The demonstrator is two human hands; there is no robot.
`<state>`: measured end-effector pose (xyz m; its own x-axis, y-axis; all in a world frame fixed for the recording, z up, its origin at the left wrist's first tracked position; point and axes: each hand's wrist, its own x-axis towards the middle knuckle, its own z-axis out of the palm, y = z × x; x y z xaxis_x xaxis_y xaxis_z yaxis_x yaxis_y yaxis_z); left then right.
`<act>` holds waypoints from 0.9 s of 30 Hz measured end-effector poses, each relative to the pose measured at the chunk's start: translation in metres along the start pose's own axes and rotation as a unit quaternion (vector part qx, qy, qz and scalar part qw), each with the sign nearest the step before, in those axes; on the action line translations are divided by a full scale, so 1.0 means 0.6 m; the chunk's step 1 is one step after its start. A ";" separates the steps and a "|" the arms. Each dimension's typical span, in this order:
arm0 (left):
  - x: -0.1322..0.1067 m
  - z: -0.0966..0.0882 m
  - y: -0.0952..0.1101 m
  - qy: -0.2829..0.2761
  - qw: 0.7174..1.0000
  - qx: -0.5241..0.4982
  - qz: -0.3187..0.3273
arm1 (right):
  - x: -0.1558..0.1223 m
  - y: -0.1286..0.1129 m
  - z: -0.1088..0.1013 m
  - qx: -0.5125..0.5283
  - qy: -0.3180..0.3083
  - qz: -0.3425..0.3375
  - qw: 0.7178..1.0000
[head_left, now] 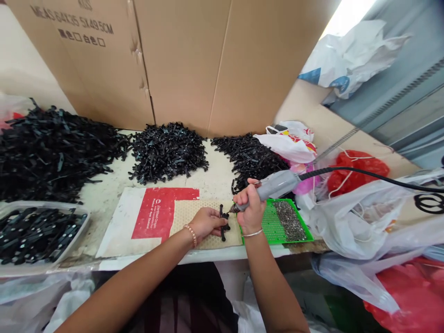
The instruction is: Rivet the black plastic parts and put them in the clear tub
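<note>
My left hand (pixel 210 223) pinches a small black plastic part (pixel 223 231) with several arms, holding it over a pale honeycomb-patterned pad (pixel 187 212). Wrapped round a grey electric screwdriver (pixel 277 185), my right hand (pixel 251 210) keeps the tool tilted, its tip at the black part. Whether a screw sits under the tip is too small to tell. Beside my right wrist lies a green perforated tray (pixel 272 226), with many small metal screws (pixel 289 222) gathered at its right side.
Heaps of black parts (pixel 169 152) line the back of the table, before a large cardboard box (pixel 194 60). A clear plastic tub (pixel 81 222) of black pieces stands at left. Plastic bags (pixel 350 222) crowd the right, where the screwdriver's black cord (pixel 364 173) runs.
</note>
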<state>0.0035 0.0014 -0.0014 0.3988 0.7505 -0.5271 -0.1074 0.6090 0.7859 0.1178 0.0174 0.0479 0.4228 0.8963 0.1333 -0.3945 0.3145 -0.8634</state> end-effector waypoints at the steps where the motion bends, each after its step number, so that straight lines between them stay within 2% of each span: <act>1: 0.001 -0.001 -0.001 0.000 1.000 0.002 0.001 | 0.000 0.001 0.001 0.003 0.001 0.003 1.000; 12: 0.004 -0.004 -0.006 -0.011 1.000 0.007 0.006 | -0.005 0.006 0.001 -0.029 -0.004 -0.016 0.999; 27: 0.000 -0.003 0.001 0.005 1.000 0.011 -0.006 | -0.007 0.020 -0.003 -0.012 -0.016 -0.023 1.000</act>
<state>0.0017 0.0023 -0.0017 0.3900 0.7456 -0.5403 -0.0818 0.6125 0.7862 0.1127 0.0171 0.0362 0.4138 0.8906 0.1887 -0.3550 0.3487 -0.8674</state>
